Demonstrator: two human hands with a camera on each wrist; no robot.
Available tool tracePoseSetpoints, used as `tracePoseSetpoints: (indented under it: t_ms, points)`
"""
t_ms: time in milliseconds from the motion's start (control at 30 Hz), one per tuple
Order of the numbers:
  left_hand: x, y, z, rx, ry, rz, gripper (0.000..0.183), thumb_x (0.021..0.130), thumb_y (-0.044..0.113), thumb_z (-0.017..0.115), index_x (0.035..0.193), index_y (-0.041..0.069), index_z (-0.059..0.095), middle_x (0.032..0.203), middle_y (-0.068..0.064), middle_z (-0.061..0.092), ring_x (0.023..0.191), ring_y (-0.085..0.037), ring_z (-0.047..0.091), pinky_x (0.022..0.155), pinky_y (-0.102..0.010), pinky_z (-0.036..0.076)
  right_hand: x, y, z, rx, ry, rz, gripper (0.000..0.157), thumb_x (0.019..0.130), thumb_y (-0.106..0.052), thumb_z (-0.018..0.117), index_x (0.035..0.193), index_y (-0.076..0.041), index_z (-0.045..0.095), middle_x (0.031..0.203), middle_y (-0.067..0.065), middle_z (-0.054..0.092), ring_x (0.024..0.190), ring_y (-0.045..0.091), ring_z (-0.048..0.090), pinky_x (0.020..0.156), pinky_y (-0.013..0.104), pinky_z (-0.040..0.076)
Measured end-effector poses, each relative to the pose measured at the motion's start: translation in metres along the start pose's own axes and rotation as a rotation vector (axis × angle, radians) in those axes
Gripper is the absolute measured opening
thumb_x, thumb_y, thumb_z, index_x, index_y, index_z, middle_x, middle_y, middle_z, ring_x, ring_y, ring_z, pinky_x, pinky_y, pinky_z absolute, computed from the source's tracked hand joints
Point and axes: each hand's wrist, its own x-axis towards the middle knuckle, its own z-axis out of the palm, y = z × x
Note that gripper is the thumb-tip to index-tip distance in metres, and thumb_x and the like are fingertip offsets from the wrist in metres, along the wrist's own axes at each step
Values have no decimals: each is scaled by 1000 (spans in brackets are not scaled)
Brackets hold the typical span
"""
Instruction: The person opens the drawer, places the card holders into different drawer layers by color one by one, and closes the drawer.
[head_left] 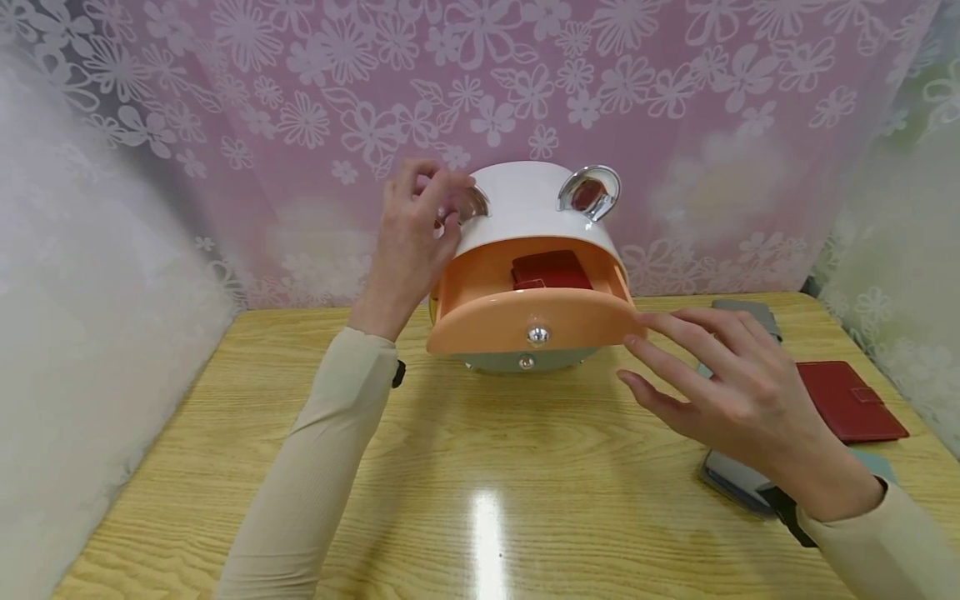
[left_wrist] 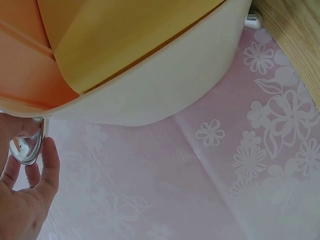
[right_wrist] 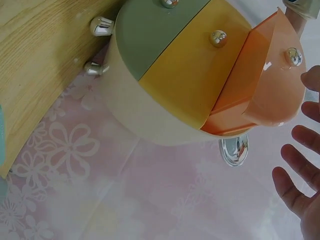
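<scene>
A white rounded drawer box [head_left: 525, 196] with two silver ears stands at the back of the table. Its top orange drawer [head_left: 480, 321] is pulled out, and a red wallet [head_left: 558, 268] lies inside. Below it, the yellow drawer [right_wrist: 195, 75] and green drawer [right_wrist: 150, 35] are closed. My left hand [head_left: 416, 237] grips the left silver ear [left_wrist: 27, 150] between thumb and fingers. My right hand [head_left: 738, 392] is spread loosely with nothing held, its fingertips right by the orange drawer front's right corner. Near it in the right wrist view is the other silver ear [right_wrist: 234, 150].
On the right of the wooden table [head_left: 480, 450] lie another red wallet [head_left: 847, 400], a grey wallet [head_left: 750, 313] at the back and a grey wallet [head_left: 738, 479] partly under my right wrist. A teal item [head_left: 873, 462] shows beside them. A pink flowered cloth [head_left: 480, 83] hangs behind the box.
</scene>
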Motion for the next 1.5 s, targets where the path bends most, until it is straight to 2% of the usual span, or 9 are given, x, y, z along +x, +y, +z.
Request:
tracePoseSetpoints:
  t_ms: [133,567,1133,1500]
  points:
    - [1,0,0,-3,-4,-9,32,93,-2,64,122,12,67,118,-15,50,99,-33,56,94,-43,39,-3,3,-2,-8,16,27,43,103,-43,54,109,-7,77,104,20,74,83,43,63,67,57,49]
    - [0,1,0,-13,3,-22,32,92,-2,65,121,11,68,118,-15,51,100,-32,55,93,-43,39,-15,12,-8,-25,-5,68,49,104,-45,52,100,-2,76,102,22,73,82,45,63,68,56,49]
    - [0,1,0,-3,-8,-34,29,94,1,64,121,11,67,119,-15,51,103,-33,52,91,-41,42,-39,29,-18,-81,-131,106,59,106,-50,46,105,2,76,105,28,70,87,49,63,72,59,49]
    - [0,0,1,0,-7,-29,31,93,0,65,122,11,68,118,-15,51,102,-33,54,93,-42,41,-53,39,-18,-98,-142,120,61,106,-51,45,103,2,76,105,27,70,85,49,62,72,57,48]
